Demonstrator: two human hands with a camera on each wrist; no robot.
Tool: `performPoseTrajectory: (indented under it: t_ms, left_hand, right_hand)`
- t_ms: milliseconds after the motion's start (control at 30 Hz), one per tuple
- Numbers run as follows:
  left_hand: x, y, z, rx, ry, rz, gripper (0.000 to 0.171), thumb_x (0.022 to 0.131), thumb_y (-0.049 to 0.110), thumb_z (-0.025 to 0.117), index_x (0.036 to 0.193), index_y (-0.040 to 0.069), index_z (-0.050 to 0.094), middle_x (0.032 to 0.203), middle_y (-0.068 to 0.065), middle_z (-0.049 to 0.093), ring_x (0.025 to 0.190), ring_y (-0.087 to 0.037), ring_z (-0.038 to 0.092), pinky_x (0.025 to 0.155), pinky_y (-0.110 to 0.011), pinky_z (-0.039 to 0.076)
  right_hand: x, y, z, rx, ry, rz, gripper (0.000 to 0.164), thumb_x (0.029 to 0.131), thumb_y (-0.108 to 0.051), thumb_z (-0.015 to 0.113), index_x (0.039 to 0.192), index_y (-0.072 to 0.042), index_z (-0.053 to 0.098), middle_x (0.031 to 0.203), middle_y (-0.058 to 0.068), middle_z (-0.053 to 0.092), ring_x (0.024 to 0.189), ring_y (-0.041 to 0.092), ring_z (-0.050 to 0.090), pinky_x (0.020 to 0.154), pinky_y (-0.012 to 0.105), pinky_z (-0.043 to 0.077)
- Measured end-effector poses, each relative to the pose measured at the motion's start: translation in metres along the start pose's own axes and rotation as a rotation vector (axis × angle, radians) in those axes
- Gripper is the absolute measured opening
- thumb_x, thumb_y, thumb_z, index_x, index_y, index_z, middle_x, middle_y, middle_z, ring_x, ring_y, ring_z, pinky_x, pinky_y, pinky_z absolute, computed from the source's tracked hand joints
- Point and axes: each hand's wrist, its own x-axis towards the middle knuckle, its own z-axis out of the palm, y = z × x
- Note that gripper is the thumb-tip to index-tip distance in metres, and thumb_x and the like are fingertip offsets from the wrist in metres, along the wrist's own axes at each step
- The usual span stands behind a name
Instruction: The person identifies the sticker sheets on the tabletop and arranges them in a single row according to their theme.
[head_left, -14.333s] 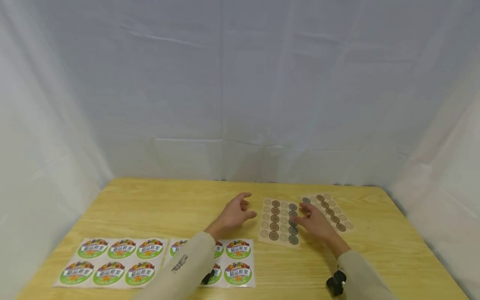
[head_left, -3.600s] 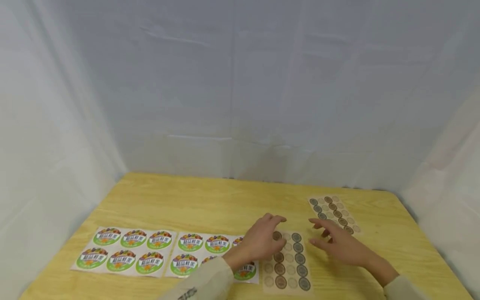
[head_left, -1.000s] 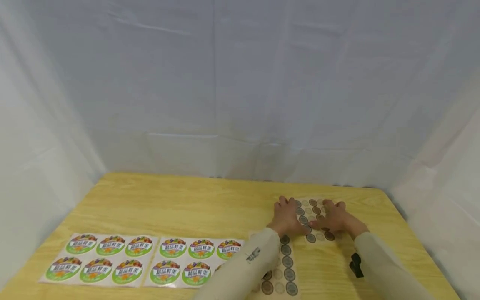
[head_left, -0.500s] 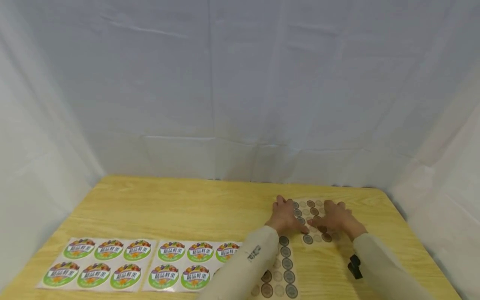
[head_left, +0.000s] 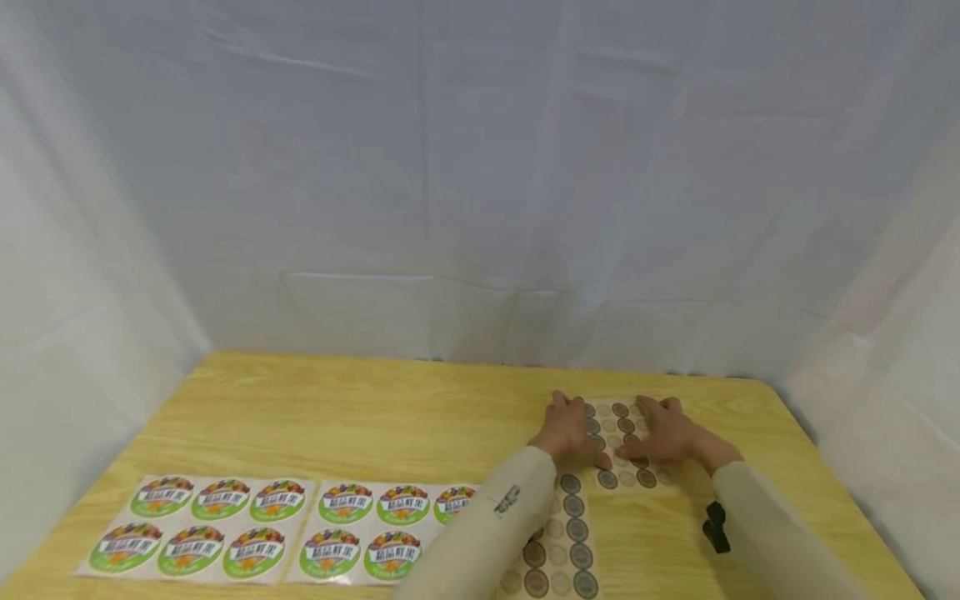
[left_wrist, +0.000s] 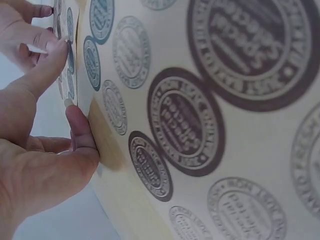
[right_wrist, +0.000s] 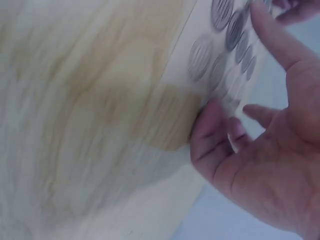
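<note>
A beige sheet of round stickers point(head_left: 613, 427), in brown, grey-blue and pale rows, lies flat at the back right of the table. My left hand point(head_left: 566, 432) rests along its left edge, thumb over its near-left part. On the opposite side, my right hand point(head_left: 663, 433) touches its right edge, with the thumb point(right_wrist: 277, 37) stretched over the stickers. In the right wrist view, the other fingers bend at the sheet's border. A second matching sheet point(head_left: 557, 533) lies nearer, partly under my left sleeve; its print reads "Special Selected" in the left wrist view.
Two white sheets of fruit-label stickers lie side by side at the front left: the left sheet point(head_left: 206, 525) and the right sheet point(head_left: 360, 529), partly covered by my left sleeve point(head_left: 487, 521). White curtains point(head_left: 480, 208) enclose the wooden table point(head_left: 337, 408).
Earlier the far beige sheet lay slanted; now it sits straighter. Over the last second it has slid slightly left, with both hands at it. The nearer beige sheet was placed farther back at first.
</note>
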Motion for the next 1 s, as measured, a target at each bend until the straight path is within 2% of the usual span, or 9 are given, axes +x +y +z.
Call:
performPoseTrajectory:
  t_ms: [167,533,767,1000]
  left_hand:
    - [0.001,0.003,0.0,0.027,-0.016,-0.011,0.089,0.064,0.036,0.09,0.136,0.008,0.046,0.12,-0.01,0.037,0.113,-0.026,0.042,0.086,-0.036,0.047]
    - [0.002,0.007,-0.005,0.036,-0.049,-0.056,0.096,0.062,0.036,0.09,0.14,0.009,0.042,0.125,-0.013,0.038,0.115,-0.027,0.045,0.087,-0.038,0.047]
    - [0.002,0.009,-0.006,-0.01,-0.06,-0.079,0.097,0.061,0.032,0.092,0.141,0.01,0.041,0.122,-0.012,0.039,0.11,-0.026,0.046,0.089,-0.039,0.046]
    - [0.005,0.01,-0.004,-0.006,-0.048,-0.084,0.095,0.06,0.031,0.092,0.139,0.012,0.042,0.122,-0.012,0.038,0.109,-0.025,0.046,0.088,-0.039,0.046]
  right_hand:
    - [-0.002,0.011,-0.003,0.028,-0.028,-0.01,0.107,0.078,-0.048,0.075,0.147,0.01,0.016,0.138,0.038,0.02,0.125,0.052,0.025,0.092,0.065,0.033]
    - [-0.002,0.01,-0.008,0.011,-0.072,0.006,0.109,0.077,-0.051,0.075,0.148,0.007,0.015,0.136,0.038,0.018,0.124,0.054,0.024,0.093,0.067,0.03]
    - [-0.001,0.009,-0.012,-0.005,-0.083,0.025,0.11,0.074,-0.05,0.078,0.147,0.004,0.017,0.133,0.04,0.022,0.119,0.053,0.031,0.093,0.064,0.033]
    - [-0.001,0.007,-0.013,0.026,-0.077,0.061,0.105,0.073,-0.049,0.08,0.145,0.0,0.021,0.131,0.039,0.022,0.113,0.05,0.037,0.09,0.06,0.036]
